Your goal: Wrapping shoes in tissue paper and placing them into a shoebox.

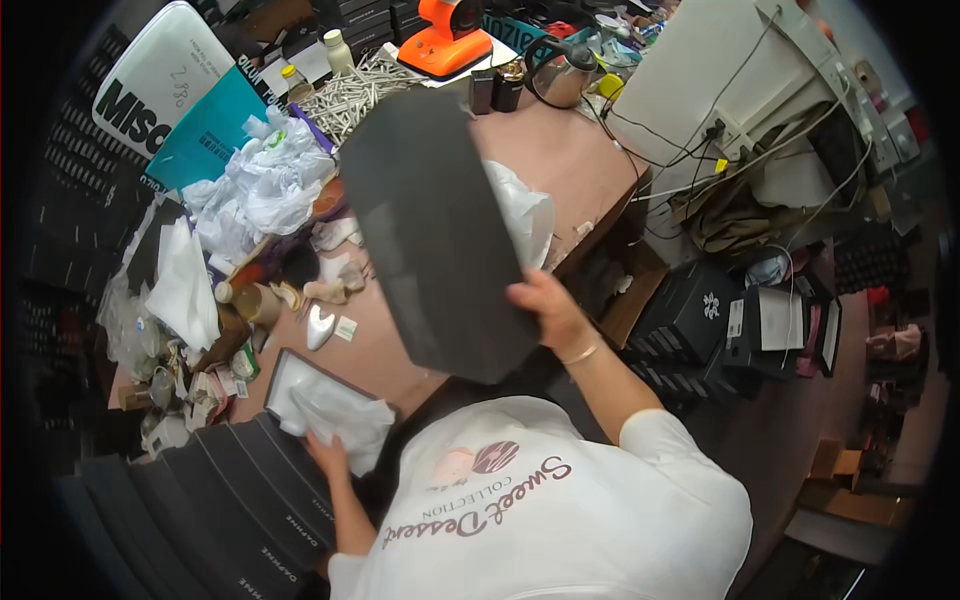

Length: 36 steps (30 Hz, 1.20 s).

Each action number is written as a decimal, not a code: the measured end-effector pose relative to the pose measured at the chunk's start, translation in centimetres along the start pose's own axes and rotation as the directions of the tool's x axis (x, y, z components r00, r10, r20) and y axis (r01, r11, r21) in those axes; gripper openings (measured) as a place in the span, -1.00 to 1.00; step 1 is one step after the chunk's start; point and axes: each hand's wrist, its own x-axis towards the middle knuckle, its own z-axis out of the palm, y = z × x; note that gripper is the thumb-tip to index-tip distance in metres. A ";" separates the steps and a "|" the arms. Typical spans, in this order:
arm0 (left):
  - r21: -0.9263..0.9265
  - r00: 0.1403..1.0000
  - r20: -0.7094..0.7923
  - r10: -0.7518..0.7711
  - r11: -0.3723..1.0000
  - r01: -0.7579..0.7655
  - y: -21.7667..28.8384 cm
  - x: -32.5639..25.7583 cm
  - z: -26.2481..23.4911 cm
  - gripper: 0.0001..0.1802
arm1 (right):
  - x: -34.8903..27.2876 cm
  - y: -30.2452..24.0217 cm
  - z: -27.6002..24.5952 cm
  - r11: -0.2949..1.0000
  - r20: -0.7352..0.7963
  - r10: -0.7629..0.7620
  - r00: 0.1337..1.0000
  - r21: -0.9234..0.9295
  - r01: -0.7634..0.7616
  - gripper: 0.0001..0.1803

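Observation:
My right hand (550,312) grips the right edge of a large black shoebox (430,230), held up and tilted over the table. Its dark outer face is toward me, slightly blurred; the inside is hidden. White tissue paper (527,215) shows beyond its right edge. Lower left, my left hand (328,456) is closed at the near edge of an open dark box (287,372) lined with crumpled white tissue paper (340,415). Its fingertips are partly covered by the paper, so the grip is only partly visible.
Stacked black shoeboxes (210,500) stand lower left. White crumpled paper (260,170) heaps on the table's left side. Farther back are a pile of white sticks (360,95), an orange device (445,40) and a kettle (560,75). More boxes (680,310) and cables lie right.

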 end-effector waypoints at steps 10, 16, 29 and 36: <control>0.431 0.971 -0.237 -0.016 0.894 0.120 8.8 -2.5 0.8 -0.28 | -4.4 -0.2 -34.2 0.905 -0.808 -0.049 0.587 0.212 0.368 -0.45; 0.492 0.985 -0.144 0.096 0.870 -0.013 9.2 -2.2 0.8 -0.51 | -7.9 -7.9 -25.8 0.937 -0.332 -0.232 0.914 -0.330 0.118 -0.52; 0.032 0.977 -0.199 0.077 0.997 -0.072 9.0 -1.0 1.8 -0.46 | 3.8 9.4 -1.5 0.280 0.311 0.454 0.835 -0.940 0.198 -0.72; -0.161 0.994 -0.009 0.108 0.981 -0.108 7.0 -1.0 0.3 -0.49 | 6.6 20.7 -1.3 -0.287 0.173 0.233 0.957 -0.928 0.238 -0.82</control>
